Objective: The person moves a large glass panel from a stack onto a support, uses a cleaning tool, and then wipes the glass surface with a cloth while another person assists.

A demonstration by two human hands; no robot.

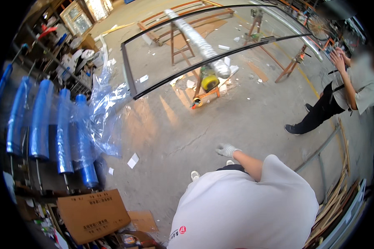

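Observation:
My right hand, in a pale knitted work glove, hangs over the concrete floor in front of my white shirt. Its fingers point left, loosely bent and apart from any object, with nothing visible in them. My left hand is out of sight. Beyond it, a large glass pane in a dark frame lies across trestles. Two silvery wrapped bars support it from below. Under its near edge stands a yellow-green round object by an orange trestle leg.
At right stands a person with both hands raised. Blue film rolls and loose clear plastic sheeting fill the left. A cardboard box sits lower left; wooden strips lie lower right. White scraps dot the floor.

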